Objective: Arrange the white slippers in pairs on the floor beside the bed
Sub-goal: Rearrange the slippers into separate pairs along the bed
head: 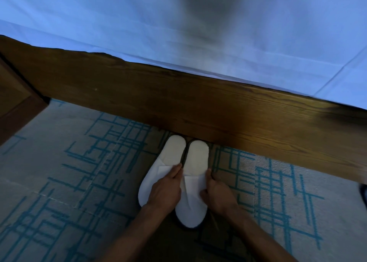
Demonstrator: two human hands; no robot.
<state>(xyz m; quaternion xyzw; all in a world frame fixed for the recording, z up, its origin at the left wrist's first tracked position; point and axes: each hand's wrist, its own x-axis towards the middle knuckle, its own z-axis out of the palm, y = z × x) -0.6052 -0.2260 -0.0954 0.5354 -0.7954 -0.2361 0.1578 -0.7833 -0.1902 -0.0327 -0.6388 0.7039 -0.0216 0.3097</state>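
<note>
Grip, left hand: fingers laid over the strap of the left slipper, tips at its inner edge; whether they curl round it cannot be told. Grip, right hand: thumb on the strap, fingers at the outer edge of the right slipper, pinching it. Slippers, white: two, side by side, touching, lower centre of frame, on patterned carpet, heels at the wooden bed frame. Forearms: two, entering from bottom edge.
</note>
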